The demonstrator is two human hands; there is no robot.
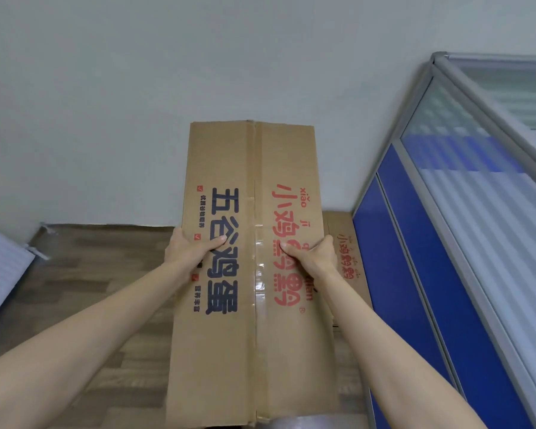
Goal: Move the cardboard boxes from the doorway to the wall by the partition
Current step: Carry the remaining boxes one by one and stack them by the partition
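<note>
Both hands clamped on long brown printed cardboard box (251,230): left hand (188,250) at 9 edge, right hand (314,253) at 3, thumbs on top. Long axis runs 6-12, far end toward white wall (167,72). Second matching box (347,252) on floor at 3, against blue partition (415,258).

Pale wall (136,88), wood-look floor (99,274), blue partition (415,258)
</note>
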